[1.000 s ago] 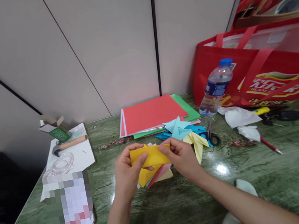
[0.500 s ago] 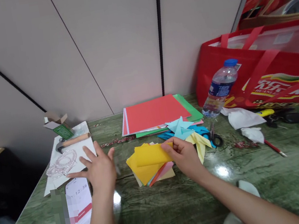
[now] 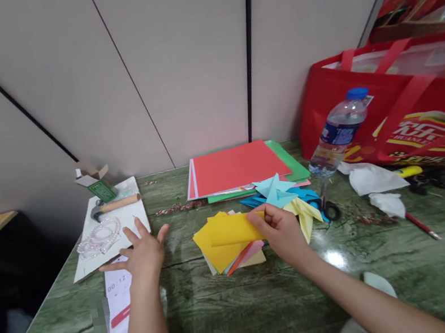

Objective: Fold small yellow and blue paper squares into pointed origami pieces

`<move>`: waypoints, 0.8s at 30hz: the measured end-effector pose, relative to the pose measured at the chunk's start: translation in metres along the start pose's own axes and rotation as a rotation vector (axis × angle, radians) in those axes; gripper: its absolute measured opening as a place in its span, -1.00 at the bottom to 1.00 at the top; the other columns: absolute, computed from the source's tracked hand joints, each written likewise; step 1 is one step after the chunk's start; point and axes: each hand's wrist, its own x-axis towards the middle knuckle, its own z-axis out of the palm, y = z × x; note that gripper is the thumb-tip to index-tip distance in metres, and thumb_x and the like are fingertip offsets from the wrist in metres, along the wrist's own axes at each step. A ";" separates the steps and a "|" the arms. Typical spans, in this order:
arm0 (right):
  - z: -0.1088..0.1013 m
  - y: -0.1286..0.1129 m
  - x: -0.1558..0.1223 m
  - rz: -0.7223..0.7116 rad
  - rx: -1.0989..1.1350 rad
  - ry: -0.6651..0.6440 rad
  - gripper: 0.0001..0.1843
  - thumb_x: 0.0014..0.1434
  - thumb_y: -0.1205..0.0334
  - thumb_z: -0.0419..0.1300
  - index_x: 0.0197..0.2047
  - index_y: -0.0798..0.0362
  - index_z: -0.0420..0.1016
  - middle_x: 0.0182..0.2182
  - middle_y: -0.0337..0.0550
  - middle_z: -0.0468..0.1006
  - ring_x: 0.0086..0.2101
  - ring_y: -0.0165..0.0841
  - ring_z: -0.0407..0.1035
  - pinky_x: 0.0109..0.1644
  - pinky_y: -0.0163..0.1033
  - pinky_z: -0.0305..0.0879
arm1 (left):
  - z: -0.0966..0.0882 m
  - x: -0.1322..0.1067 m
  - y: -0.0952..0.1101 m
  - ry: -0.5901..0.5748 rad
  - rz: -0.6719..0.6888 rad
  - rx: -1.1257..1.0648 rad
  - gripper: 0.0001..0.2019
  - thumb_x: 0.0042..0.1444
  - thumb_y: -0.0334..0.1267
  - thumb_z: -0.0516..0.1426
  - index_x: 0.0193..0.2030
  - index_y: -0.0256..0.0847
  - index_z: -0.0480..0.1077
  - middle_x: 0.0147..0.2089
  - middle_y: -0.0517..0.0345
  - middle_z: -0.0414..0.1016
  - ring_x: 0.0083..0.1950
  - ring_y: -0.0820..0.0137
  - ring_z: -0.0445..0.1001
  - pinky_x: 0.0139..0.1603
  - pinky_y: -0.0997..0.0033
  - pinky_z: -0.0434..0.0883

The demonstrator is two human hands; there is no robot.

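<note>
My right hand (image 3: 282, 231) pinches the right end of a folded yellow paper strip (image 3: 233, 229). The strip is held over a loose pile of coloured paper squares (image 3: 210, 252), yellow on top with pink, orange and cream edges showing. My left hand (image 3: 141, 254) is spread wide with nothing in it, just above a phone (image 3: 120, 316) that shows a timer. Behind the right hand lie a light blue folded paper shape (image 3: 275, 190), a pale yellow folded paper (image 3: 304, 212) and black-handled scissors (image 3: 329, 206).
A stack of coloured sheets (image 3: 240, 166) lies by the wall. To the left, a white board (image 3: 86, 259) bears a hammer (image 3: 119, 204), clear beads (image 3: 101, 236) and a green box (image 3: 101, 189). On the right are a water bottle (image 3: 337, 132), a red bag (image 3: 420, 91), tissues (image 3: 373, 177) and a red pencil (image 3: 422, 226).
The whole view has shifted, so things appear slightly farther right. My left hand has moved a little left relative to the table, still spread. The right hand keeps its pinch on the yellow strip.
</note>
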 end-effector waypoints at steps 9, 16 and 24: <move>0.000 0.001 0.000 0.002 0.006 -0.007 -0.70 0.02 0.00 0.16 -0.45 0.09 0.36 -0.61 -0.27 0.37 -0.58 -0.43 0.24 -0.54 -0.37 0.13 | 0.000 0.005 -0.007 -0.044 -0.026 -0.032 -0.17 -0.02 0.29 -0.33 0.31 -0.16 -0.17 0.34 -0.18 -0.12 0.18 -0.31 0.06 0.01 -0.48 -0.13; 0.000 -0.001 0.000 -0.003 -0.011 0.000 -0.70 0.02 -0.01 0.16 -0.44 0.10 0.38 -0.61 -0.25 0.40 -0.57 -0.40 0.27 -0.54 -0.35 0.17 | 0.001 0.008 -0.009 -0.043 -0.026 -0.043 -0.18 0.00 0.27 -0.32 0.31 -0.21 -0.13 0.30 -0.30 -0.03 0.16 -0.33 0.10 -0.01 -0.49 -0.13; 0.000 -0.006 -0.001 -0.016 -0.053 0.022 -0.70 0.02 -0.01 0.16 -0.47 0.08 0.38 -0.65 -0.29 0.38 -0.61 -0.43 0.24 -0.58 -0.37 0.13 | -0.012 -0.023 0.013 0.078 0.035 0.179 -0.34 0.11 0.10 -0.20 0.29 -0.21 -0.06 0.24 -0.38 0.08 0.12 -0.29 0.15 -0.06 -0.53 -0.18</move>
